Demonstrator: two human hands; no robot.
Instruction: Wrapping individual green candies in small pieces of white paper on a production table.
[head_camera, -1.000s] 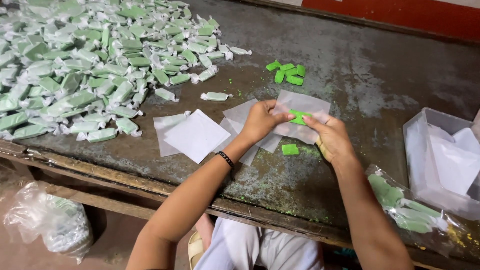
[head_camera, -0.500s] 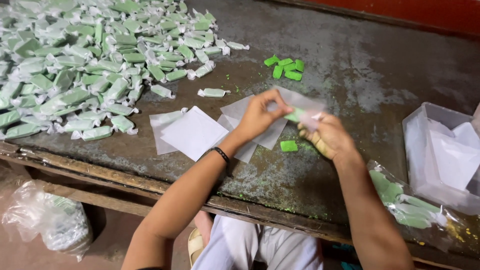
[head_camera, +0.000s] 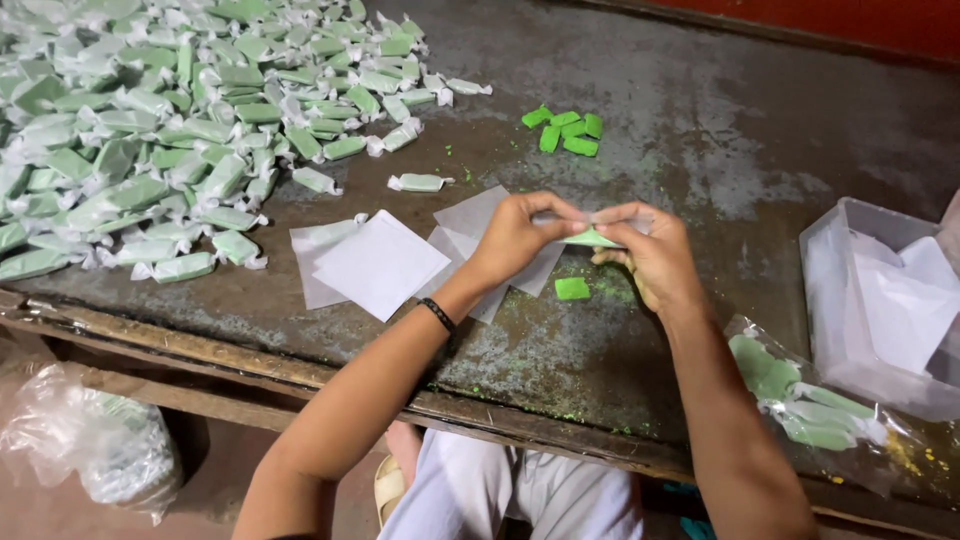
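The left hand (head_camera: 515, 235) and the right hand (head_camera: 650, 250) meet just above the tabletop (head_camera: 760, 160). Both pinch the same small green candy (head_camera: 592, 238), which sits inside a thin clear wrapper (head_camera: 610, 218). The fingers of each hand are closed on one end of it, so neither hand is free.

Take that green candy as the landmark. Right below it, on the tabletop, lies one bare green piece (head_camera: 572, 288). To its left lie loose clear sheets (head_camera: 380, 262), some stacked. Far to the upper left sits a big heap of wrapped candies (head_camera: 150, 130). Above it, a little way off, is a small bunch of bare green pieces (head_camera: 565, 130). To its right stands a clear plastic box (head_camera: 880, 300), and lower right lies a plastic bag with green candies (head_camera: 800, 400) near the tabletop's edge.

What might go wrong? The wrapper looks thin and slippery — if the fingers twist too hard, I think it could tear. If one hand lets go too soon, the candy could slide out and drop onto the dirty, crumb-dusted tabletop. A wrist might also brush the bare piece below — it could get pushed around. And that bag sits close to the edge, so a bump from the right arm could knock it off.
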